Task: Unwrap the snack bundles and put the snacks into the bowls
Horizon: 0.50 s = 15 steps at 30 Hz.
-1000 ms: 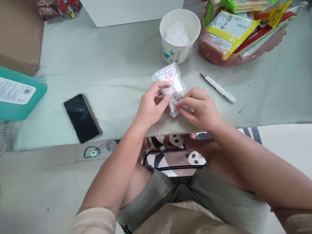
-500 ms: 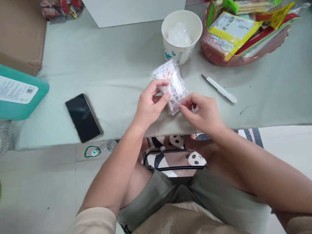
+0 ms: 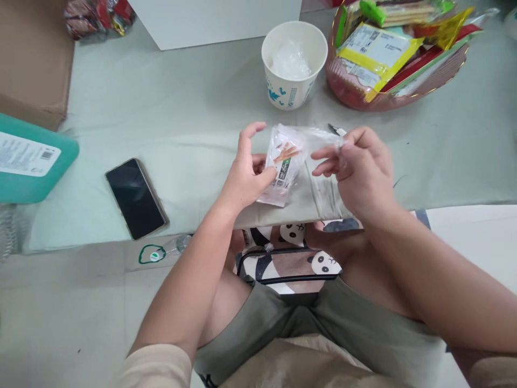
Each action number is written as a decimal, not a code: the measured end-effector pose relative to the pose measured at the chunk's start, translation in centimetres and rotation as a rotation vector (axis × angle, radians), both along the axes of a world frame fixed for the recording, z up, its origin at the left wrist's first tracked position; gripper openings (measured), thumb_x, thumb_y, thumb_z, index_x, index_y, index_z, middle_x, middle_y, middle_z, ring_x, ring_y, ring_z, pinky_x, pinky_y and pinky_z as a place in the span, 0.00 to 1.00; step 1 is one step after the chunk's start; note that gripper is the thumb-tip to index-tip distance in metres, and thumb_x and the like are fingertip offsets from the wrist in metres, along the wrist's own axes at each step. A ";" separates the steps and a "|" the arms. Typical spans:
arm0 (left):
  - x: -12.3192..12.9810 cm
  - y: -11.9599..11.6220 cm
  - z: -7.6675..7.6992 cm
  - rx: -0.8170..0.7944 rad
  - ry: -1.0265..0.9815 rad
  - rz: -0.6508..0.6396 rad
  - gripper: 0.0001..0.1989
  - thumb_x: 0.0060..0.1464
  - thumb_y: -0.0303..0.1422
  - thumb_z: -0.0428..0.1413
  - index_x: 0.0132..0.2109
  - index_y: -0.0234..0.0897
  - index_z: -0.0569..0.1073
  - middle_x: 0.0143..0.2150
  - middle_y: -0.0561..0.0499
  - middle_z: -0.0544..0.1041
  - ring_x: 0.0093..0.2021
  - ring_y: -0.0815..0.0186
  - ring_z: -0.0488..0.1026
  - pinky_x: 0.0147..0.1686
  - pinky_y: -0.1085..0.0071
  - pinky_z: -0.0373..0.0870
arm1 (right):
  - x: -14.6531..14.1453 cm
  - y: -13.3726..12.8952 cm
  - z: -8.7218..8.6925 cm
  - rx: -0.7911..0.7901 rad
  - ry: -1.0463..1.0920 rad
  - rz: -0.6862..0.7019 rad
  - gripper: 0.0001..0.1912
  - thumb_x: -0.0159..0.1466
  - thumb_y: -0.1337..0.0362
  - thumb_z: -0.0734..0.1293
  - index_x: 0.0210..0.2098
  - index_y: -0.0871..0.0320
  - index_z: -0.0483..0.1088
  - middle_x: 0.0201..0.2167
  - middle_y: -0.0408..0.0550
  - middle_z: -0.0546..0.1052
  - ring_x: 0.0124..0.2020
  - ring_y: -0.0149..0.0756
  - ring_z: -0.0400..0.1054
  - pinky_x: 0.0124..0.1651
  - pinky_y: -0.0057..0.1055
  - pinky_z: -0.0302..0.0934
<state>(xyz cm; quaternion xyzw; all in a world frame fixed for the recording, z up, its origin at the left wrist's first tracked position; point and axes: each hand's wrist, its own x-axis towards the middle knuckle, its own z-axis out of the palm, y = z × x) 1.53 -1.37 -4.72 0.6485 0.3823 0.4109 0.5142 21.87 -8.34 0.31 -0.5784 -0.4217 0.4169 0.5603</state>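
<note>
My left hand (image 3: 250,172) grips the left side of a small printed packet (image 3: 285,167), thumb on its front and index finger raised off it. Orange stick shapes and dark lettering show on its face. Clear plastic wrap (image 3: 319,139) stretches from the packet's top to my right hand (image 3: 363,167), which pinches it between thumb and index finger; the other fingers hang loose. Behind the wrap lies a pen (image 3: 336,130), mostly hidden by the right hand. A paper cup (image 3: 288,91) with crumpled clear plastic (image 3: 291,60) inside stands just beyond the packet.
A pink bowl (image 3: 343,86) of wrapped snacks stands at the back right. On the left are a phone (image 3: 136,199), a green container (image 3: 60,172) and a cardboard box (image 3: 36,64). A white panel (image 3: 218,21) is at the back. The table's front edge runs below my hands.
My right hand has moved right and up, pulling the clear wrap out from the packet. The packet's printed face shows more plainly. My left index finger has lifted off it.
</note>
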 end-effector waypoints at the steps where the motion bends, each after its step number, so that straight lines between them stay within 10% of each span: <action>1: -0.3 0.1 0.3 -0.057 0.003 -0.072 0.30 0.55 0.29 0.63 0.62 0.52 0.67 0.35 0.55 0.79 0.24 0.71 0.73 0.23 0.74 0.71 | 0.5 0.3 0.0 0.002 0.038 -0.042 0.12 0.66 0.56 0.65 0.33 0.53 0.57 0.35 0.46 0.81 0.26 0.34 0.75 0.29 0.32 0.62; 6: -1.0 0.3 1.8 -0.287 0.016 -0.370 0.28 0.52 0.25 0.59 0.59 0.50 0.68 0.32 0.59 0.79 0.18 0.73 0.71 0.17 0.77 0.66 | 3.1 1.5 -1.5 -0.020 -0.114 -0.091 0.14 0.70 0.48 0.59 0.38 0.51 0.61 0.44 0.51 0.80 0.45 0.44 0.80 0.34 0.33 0.65; 12: -0.4 0.4 1.3 -0.230 -0.012 -0.334 0.26 0.52 0.25 0.61 0.56 0.51 0.69 0.35 0.57 0.78 0.28 0.69 0.77 0.25 0.73 0.75 | 2.4 0.7 -2.0 0.112 -0.391 -0.234 0.09 0.71 0.53 0.61 0.42 0.51 0.64 0.47 0.53 0.76 0.50 0.43 0.74 0.43 0.37 0.68; 15: -0.2 0.6 0.8 -0.118 -0.001 -0.262 0.23 0.53 0.27 0.62 0.54 0.51 0.69 0.38 0.56 0.78 0.31 0.68 0.78 0.28 0.72 0.77 | 1.1 -0.3 -1.1 0.199 -0.631 -0.063 0.10 0.70 0.54 0.63 0.44 0.52 0.67 0.44 0.53 0.76 0.45 0.43 0.71 0.47 0.41 0.67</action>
